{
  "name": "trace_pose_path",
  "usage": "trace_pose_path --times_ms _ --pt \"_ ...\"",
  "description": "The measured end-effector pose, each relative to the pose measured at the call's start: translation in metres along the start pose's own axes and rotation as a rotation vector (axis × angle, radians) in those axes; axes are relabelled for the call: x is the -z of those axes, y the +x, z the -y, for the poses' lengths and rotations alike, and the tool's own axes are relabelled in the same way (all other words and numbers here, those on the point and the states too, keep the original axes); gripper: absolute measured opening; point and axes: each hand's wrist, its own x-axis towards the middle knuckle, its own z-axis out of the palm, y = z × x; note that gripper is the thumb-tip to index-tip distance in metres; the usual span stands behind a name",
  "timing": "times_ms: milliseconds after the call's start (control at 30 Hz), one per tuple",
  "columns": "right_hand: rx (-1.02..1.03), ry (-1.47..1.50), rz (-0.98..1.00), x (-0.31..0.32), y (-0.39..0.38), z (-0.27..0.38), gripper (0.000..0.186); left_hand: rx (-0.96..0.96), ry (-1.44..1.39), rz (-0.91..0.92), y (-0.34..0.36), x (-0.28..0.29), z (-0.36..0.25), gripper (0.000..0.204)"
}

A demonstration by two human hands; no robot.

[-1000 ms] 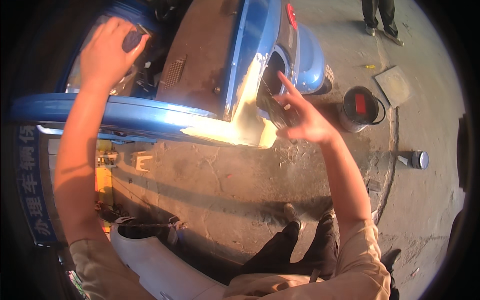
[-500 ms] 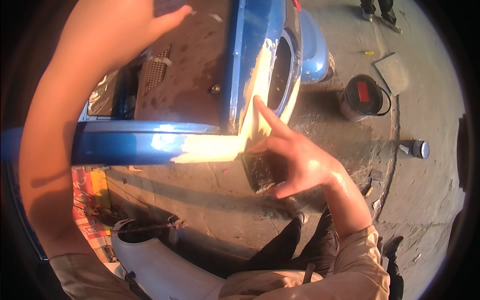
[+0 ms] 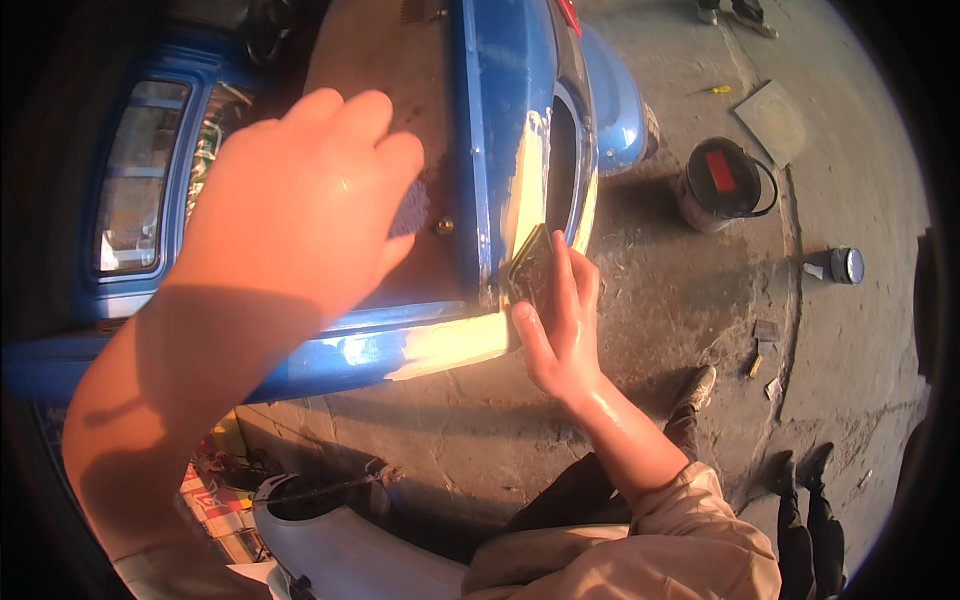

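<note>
Watching the head cam feed rn. My right hand (image 3: 558, 325) is holding a small dark sanding pad (image 3: 529, 265) flat against the rear corner of the blue car body (image 3: 505, 110), right where the pale yellowish filler patch (image 3: 525, 185) runs down the edge. Fingers are pressed together and laid straight along the pad, thumb tucked on the left side of it, so the pad sits under the fingertips and pokes out a bit above them. Pad is touching the filler strip, just beside the open wheel arch (image 3: 563, 160).

Left hand (image 3: 300, 200) is way closer to the cam, big in the frame, palm down on the brown rusty-looking panel (image 3: 385, 60) inside the body. Fingers loosely together and curled a little; can't tell if it's gripping anything, looks like it's just resting there.

More filler on the lower blue edge (image 3: 440, 345), bottom left of the right hand, almost touching the heel of the palm.

Other stuff: black bucket w/ a red label (image 3: 722, 182) on the concrete floor (image 3: 650, 300) to the right of the car, well apart from the hand. Small round can (image 3: 846, 265) further right. White fender piece (image 3: 345, 545) lying on the ground near my knees. Someone else's dark shoes (image 3: 805, 475) at lower right.
</note>
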Motion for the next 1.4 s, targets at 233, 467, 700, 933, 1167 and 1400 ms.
trace_pose_path --times_ms 233,467,700,933,1167,1400 --pt "0.015 0.032 -0.108 -0.012 0.002 -0.003 0.071 -0.045 -0.005 0.143 -0.014 0.001 -0.015 0.031" --pt "0.005 0.047 -0.215 -0.011 0.102 -0.031 0.058 -0.033 0.037 0.121 -0.014 -0.004 -0.023 0.031" --pt "0.258 0.059 -0.134 -0.014 0.017 -0.016 0.074 -0.018 -0.001 0.177 -0.017 0.0 -0.018 0.03" --pt "0.128 0.096 -0.113 -0.003 0.097 -0.034 0.067 -0.026 -0.008 0.153 -0.014 -0.009 -0.02 0.031" --pt "0.327 0.089 -0.092 -0.008 0.024 -0.025 0.079 0.0 -0.046 0.186 -0.018 -0.002 -0.022 0.031" --pt "0.184 0.051 -0.126 0.002 0.122 -0.044 0.067 -0.004 -0.088 0.147 -0.011 -0.01 -0.023 0.031"
